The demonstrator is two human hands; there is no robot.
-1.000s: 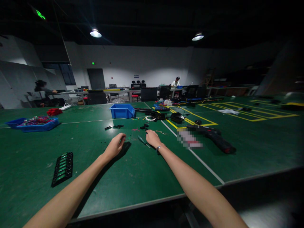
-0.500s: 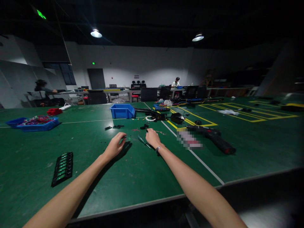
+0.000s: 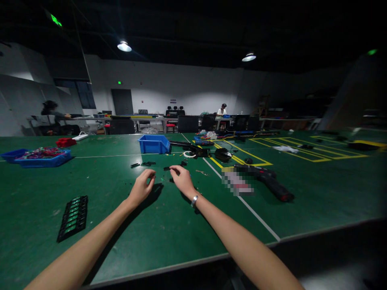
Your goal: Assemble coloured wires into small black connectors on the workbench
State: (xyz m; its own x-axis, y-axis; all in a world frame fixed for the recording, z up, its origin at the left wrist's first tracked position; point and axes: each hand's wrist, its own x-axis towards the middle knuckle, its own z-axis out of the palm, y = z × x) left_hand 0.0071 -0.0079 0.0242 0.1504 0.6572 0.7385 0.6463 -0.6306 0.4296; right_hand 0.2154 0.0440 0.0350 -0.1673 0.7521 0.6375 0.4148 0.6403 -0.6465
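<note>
Two bare hands work over a green tabletop. The right hand, with one silver bracelet at its wrist, has its fingertips closed on one small black piece, which sits at the middle of the table, between the hands and slightly beyond them. The left hand is curled just beside it, well short of touching the right; thumb and fingers are bent toward each other, and I cannot tell whether they grip anything. Tiny green bits, too small to count, lie between the two hands.

Beyond the left hand is a small group of dark parts. Farther off stand one blue bin and one white ring. Near left lies one black rack holding roughly eight green strips. Far left are two blue trays, one heaped with mostly red wires. To the right rests one black power tool. Two people sit in the background, one left, one right.
</note>
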